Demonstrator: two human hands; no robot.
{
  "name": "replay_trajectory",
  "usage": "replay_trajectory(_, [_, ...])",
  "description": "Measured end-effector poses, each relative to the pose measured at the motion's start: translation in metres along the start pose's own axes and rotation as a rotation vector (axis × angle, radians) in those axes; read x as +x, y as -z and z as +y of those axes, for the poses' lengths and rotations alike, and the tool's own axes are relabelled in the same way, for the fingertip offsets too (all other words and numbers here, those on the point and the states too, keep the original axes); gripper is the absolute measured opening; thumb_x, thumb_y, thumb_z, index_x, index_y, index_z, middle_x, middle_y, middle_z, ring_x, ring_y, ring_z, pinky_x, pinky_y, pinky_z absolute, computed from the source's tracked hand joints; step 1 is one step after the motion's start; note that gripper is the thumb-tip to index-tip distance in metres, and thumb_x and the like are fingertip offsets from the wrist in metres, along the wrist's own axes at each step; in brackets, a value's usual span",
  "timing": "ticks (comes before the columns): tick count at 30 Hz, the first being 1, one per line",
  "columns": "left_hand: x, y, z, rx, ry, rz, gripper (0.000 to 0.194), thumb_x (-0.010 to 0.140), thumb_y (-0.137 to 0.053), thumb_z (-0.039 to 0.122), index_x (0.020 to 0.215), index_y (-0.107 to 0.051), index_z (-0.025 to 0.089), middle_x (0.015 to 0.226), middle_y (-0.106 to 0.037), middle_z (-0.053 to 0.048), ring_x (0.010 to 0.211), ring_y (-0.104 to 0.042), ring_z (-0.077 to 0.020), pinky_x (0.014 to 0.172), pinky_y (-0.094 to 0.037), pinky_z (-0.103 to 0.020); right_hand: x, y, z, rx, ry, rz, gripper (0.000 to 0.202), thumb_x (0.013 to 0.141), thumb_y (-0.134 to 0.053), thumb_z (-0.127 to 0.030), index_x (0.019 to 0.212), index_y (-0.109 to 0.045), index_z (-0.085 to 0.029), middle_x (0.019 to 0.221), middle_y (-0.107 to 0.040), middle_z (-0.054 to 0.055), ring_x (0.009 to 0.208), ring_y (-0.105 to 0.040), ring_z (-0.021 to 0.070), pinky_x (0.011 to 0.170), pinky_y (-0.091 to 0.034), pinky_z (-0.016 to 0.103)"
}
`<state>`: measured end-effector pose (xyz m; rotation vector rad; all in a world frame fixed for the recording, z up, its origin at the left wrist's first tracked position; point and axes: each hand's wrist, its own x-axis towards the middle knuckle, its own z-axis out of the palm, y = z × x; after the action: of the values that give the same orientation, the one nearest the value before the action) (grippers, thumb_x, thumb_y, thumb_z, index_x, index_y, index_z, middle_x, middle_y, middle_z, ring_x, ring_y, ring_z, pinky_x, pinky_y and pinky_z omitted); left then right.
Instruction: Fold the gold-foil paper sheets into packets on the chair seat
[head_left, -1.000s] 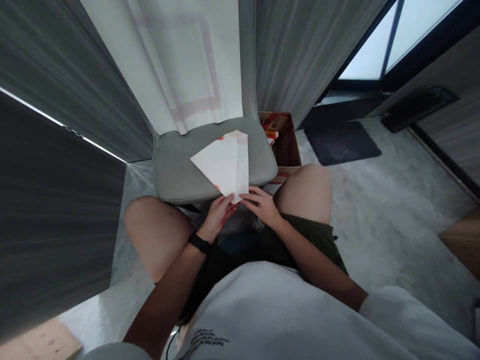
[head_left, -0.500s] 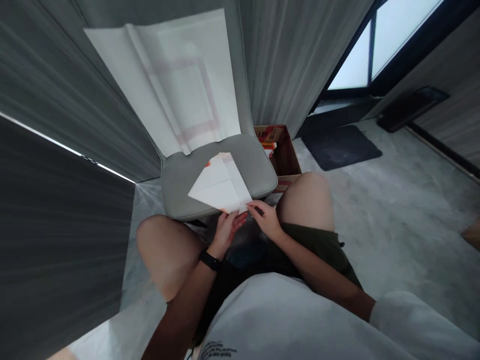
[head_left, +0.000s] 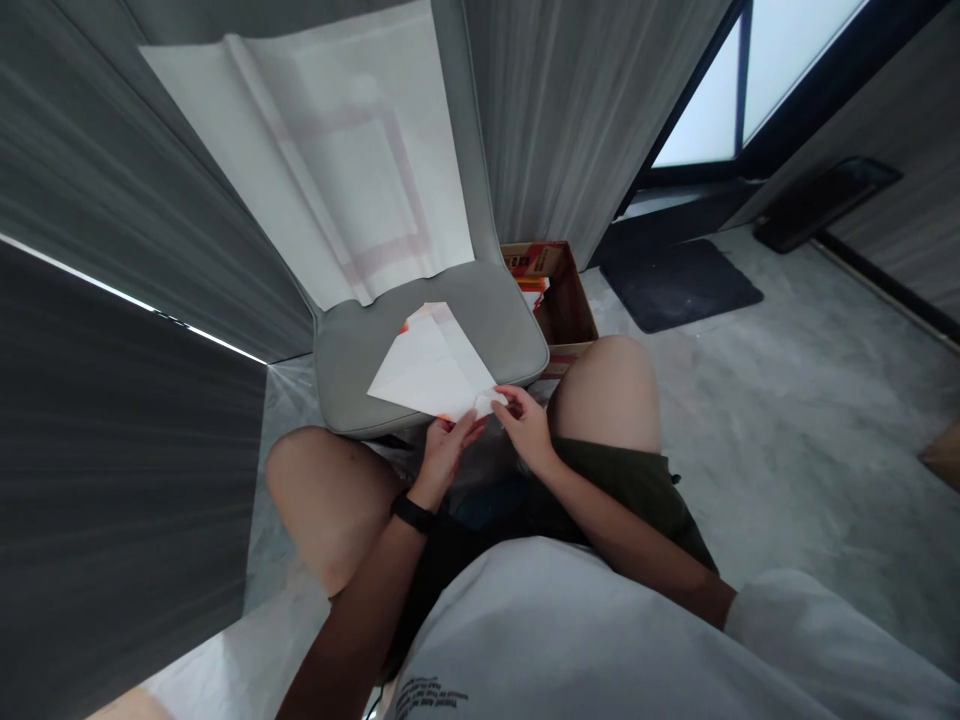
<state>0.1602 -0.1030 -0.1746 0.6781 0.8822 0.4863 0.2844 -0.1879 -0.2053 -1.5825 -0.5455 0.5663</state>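
A folded white paper (head_left: 431, 362) with small orange patches on its edges lies partly on the grey chair seat, its near corner reaching past the front edge. My left hand (head_left: 448, 450) holds that near edge, thumb on top and fingers underneath. At the right corner, my right hand (head_left: 525, 425) pinches a small white flap between thumb and fingers. A large white sheet (head_left: 337, 150) with a crease and faint reddish lines leans against the chair's backrest.
The grey chair seat (head_left: 480, 310) stands before my knees. Behind its right side is an open cardboard box (head_left: 574, 300) with orange and white items. A dark mat (head_left: 679, 285) lies on the floor near the doorway; a brown box corner (head_left: 943, 455) shows far right.
The small flap at the paper's near right corner now stands out more, turned up between my hands. The whole view has shifted slightly.
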Motion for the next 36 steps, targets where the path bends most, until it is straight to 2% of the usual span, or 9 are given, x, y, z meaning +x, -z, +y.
replay_trajectory(5, [0.001,0.000,-0.003,0.024,-0.034,0.014,0.036,0.074,-0.095,0.025,0.103,-0.077,0.011,0.107,-0.082,-0.012,0.098,-0.079,-0.0235,0.091,-0.063,-0.034,0.002,-0.004,0.002,0.086,-0.063,-0.002,0.049,0.080,-0.074,-0.050,0.120,-0.069,-0.022,0.092,-0.076,0.003,0.078,-0.071,0.0187,0.072,-0.059,0.032])
replay_trajectory(11, [0.000,-0.001,-0.004,0.036,-0.044,-0.008,0.033,0.073,-0.095,0.023,0.097,-0.078,0.009,0.102,-0.082,-0.011,0.094,-0.079,-0.0207,0.090,-0.062,-0.030,0.004,-0.003,-0.004,0.165,-0.212,0.005,0.053,0.073,-0.080,-0.061,0.108,-0.068,-0.022,0.070,-0.069,-0.001,0.067,-0.068,0.0194,0.054,-0.047,0.027])
replay_trajectory(14, [-0.002,-0.003,-0.002,0.021,-0.031,0.003,0.031,0.074,-0.095,0.021,0.098,-0.079,0.010,0.102,-0.083,-0.010,0.094,-0.079,-0.0204,0.088,-0.063,-0.029,0.003,-0.003,-0.006,0.155,-0.196,0.035,0.049,0.072,-0.081,-0.061,0.100,-0.068,-0.022,0.070,-0.069,-0.001,0.066,-0.068,0.0187,0.058,-0.051,0.028])
replay_trajectory(18, [-0.006,-0.007,-0.003,-0.060,0.076,0.022,0.029,0.081,-0.091,0.021,0.105,-0.078,0.012,0.108,-0.082,-0.011,0.096,-0.080,-0.0197,0.081,-0.063,-0.025,0.001,-0.005,-0.005,0.141,-0.161,0.046,0.050,0.073,-0.082,-0.057,0.107,-0.070,-0.021,0.072,-0.072,0.000,0.067,-0.070,0.0195,0.066,-0.058,0.033])
replay_trajectory(21, [-0.007,-0.007,-0.008,-0.067,0.176,0.025,0.024,0.084,-0.090,0.022,0.102,-0.078,0.011,0.104,-0.082,-0.013,0.087,-0.079,-0.0177,0.073,-0.062,-0.022,-0.002,-0.007,-0.002,0.100,-0.149,0.048,0.051,0.076,-0.080,-0.056,0.111,-0.070,-0.021,0.076,-0.074,0.001,0.071,-0.071,0.0206,0.069,-0.059,0.034])
replay_trajectory(25, [-0.002,-0.004,-0.013,-0.061,0.166,0.063,0.029,0.080,-0.094,0.024,0.100,-0.078,0.012,0.094,-0.081,-0.009,0.077,-0.076,-0.0141,0.069,-0.060,-0.020,-0.007,-0.011,0.001,0.089,-0.152,0.066,0.049,0.076,-0.079,-0.058,0.108,-0.071,-0.022,0.078,-0.074,0.002,0.075,-0.071,0.0209,0.072,-0.059,0.034])
replay_trajectory(29, [0.000,0.001,-0.010,-0.051,0.146,0.073,0.028,0.077,-0.096,0.024,0.095,-0.079,0.011,0.089,-0.081,-0.008,0.074,-0.074,-0.0129,0.067,-0.059,-0.020,-0.010,-0.013,-0.003,0.141,-0.261,0.011,0.053,0.070,-0.082,-0.064,0.098,-0.075,-0.020,0.082,-0.077,0.003,0.071,-0.067,0.0175,0.064,-0.053,0.029])
replay_trajectory(33, [-0.001,0.004,-0.004,-0.045,0.159,0.076,0.016,0.082,-0.091,0.018,0.089,-0.080,0.010,0.087,-0.081,-0.009,0.070,-0.072,-0.0119,0.063,-0.056,-0.019,-0.010,-0.008,-0.011,0.129,-0.337,-0.016,0.052,0.063,-0.085,-0.069,0.074,-0.071,-0.020,0.063,-0.066,-0.001,0.059,-0.056,0.0134,0.056,-0.043,0.026])
replay_trajectory(36, [-0.001,0.004,-0.002,-0.020,0.188,0.059,0.015,0.082,-0.091,0.018,0.089,-0.080,0.010,0.089,-0.081,-0.011,0.069,-0.072,-0.0126,0.063,-0.055,-0.020,-0.009,-0.005,-0.016,0.098,-0.316,-0.021,0.053,0.062,-0.086,-0.070,0.064,-0.067,-0.021,0.056,-0.061,-0.002,0.056,-0.052,0.0132,0.057,-0.043,0.027])
